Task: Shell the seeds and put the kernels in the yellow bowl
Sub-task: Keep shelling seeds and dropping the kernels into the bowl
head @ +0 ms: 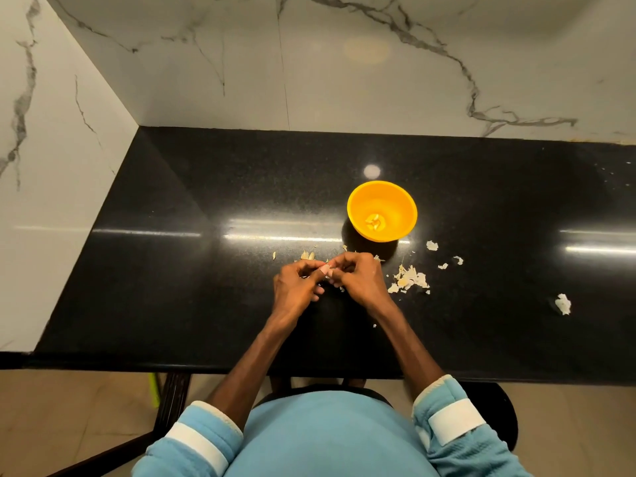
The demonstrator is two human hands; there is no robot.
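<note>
a glossy black speckled stone bench (241, 187), a round yellow plastic bowl (395, 204), white grey-veined marble walls (344, 80) and light blue white-banded sleeves (457, 425) are seen.

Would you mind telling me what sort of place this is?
Probably a home kitchen or dining corner: a polished black stone counter runs into a corner of white marble-look walls, with a yellow bowl and scattered seed shells on it.

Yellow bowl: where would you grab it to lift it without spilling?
Probably pinch the rim of the yellow bowl on its right side, coming from above. It stands upright, mouth open, its wall flaring to a thin lip; the kernels lie low inside, and shell scraps litter the near side.
</note>
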